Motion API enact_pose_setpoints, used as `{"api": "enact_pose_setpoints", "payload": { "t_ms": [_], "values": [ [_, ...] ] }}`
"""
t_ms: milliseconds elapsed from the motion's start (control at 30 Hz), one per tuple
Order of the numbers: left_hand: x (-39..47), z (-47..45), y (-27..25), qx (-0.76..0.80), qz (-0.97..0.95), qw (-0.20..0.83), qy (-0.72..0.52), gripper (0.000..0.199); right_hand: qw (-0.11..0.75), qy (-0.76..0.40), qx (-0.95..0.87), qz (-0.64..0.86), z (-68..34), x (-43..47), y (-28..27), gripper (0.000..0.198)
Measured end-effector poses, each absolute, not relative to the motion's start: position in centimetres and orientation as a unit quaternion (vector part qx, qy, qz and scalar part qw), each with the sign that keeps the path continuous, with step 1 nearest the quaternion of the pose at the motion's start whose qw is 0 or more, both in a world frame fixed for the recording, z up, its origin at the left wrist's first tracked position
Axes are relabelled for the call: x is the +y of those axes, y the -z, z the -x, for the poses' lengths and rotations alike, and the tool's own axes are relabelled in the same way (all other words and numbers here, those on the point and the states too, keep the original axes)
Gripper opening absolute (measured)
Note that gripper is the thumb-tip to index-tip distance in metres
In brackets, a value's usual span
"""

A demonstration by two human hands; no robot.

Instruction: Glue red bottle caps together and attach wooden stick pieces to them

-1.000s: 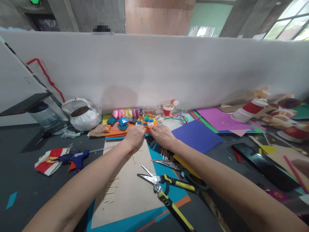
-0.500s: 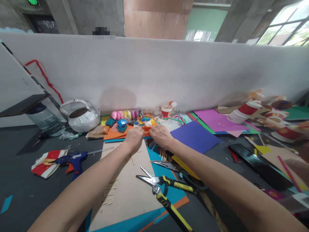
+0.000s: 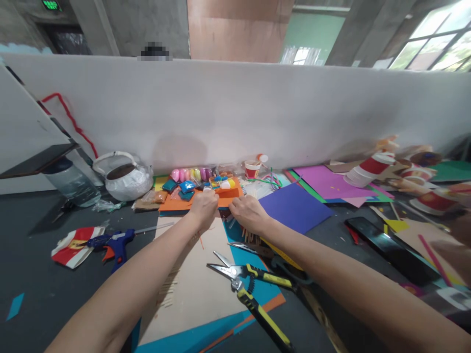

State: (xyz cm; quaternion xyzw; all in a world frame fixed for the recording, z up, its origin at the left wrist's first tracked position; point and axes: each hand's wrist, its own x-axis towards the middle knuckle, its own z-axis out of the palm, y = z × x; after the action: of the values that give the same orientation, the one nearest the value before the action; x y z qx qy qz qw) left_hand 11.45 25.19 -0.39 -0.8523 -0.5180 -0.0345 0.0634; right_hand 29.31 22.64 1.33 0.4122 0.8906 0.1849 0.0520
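Note:
Across the table, my left hand [image 3: 204, 208] is closed at the front edge of an orange sheet [image 3: 172, 205]. My right hand [image 3: 250, 213] sits a little to the right, fingers curled in at the same sheet's right front part. The fingertips are partly hidden. Small paint pots [image 3: 227, 183] with coloured lids and packets of coloured clay [image 3: 187, 186] lie on the sheet. Below the hands is a beige board [image 3: 198, 289] with a row of short sticks [image 3: 168, 291]. Yellow-and-black shears [image 3: 239, 282] lie open on its right side.
A blue glue gun [image 3: 119, 245] and a white basket [image 3: 128, 182] stand left, near a water bottle [image 3: 75, 181]. Purple-blue paper [image 3: 296, 208], a paper cup [image 3: 252, 169] and a black phone [image 3: 390, 250] are right. A white partition [image 3: 235, 108] closes off the back.
My right hand has shifted slightly right, widening the gap between my hands, and more of the orange sheet shows there. My left hand stays nearly in place. The view has shifted slightly.

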Motion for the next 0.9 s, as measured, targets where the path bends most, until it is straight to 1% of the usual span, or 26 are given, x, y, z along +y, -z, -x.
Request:
{"api": "enact_pose_setpoints", "payload": {
  "t_ms": [400, 533, 733, 900],
  "values": [
    [25.1, -11.3, -0.3, -0.528, 0.847, 0.049, 0.022, 0.034, 0.082, -0.18, 0.869, -0.453, -31.0, 19.6, -3.7, 0.02],
    [25.3, -11.0, -0.4, -0.53, 0.847, 0.043, 0.008, 0.034, 0.084, -0.186, 0.859, -0.469, -32.6, 19.3, -4.0, 0.019],
    [25.3, -9.5, -1.6, -0.515, 0.856, 0.031, -0.023, 0.033, 0.072, -0.208, 0.845, -0.487, -34.6, 19.4, -4.9, 0.016],
    [24.8, -6.7, -3.1, -0.513, 0.858, 0.024, -0.025, 0.032, 0.05, -0.24, 0.831, -0.499, -35.7, 19.2, -6.1, 0.017]
  ]
}}
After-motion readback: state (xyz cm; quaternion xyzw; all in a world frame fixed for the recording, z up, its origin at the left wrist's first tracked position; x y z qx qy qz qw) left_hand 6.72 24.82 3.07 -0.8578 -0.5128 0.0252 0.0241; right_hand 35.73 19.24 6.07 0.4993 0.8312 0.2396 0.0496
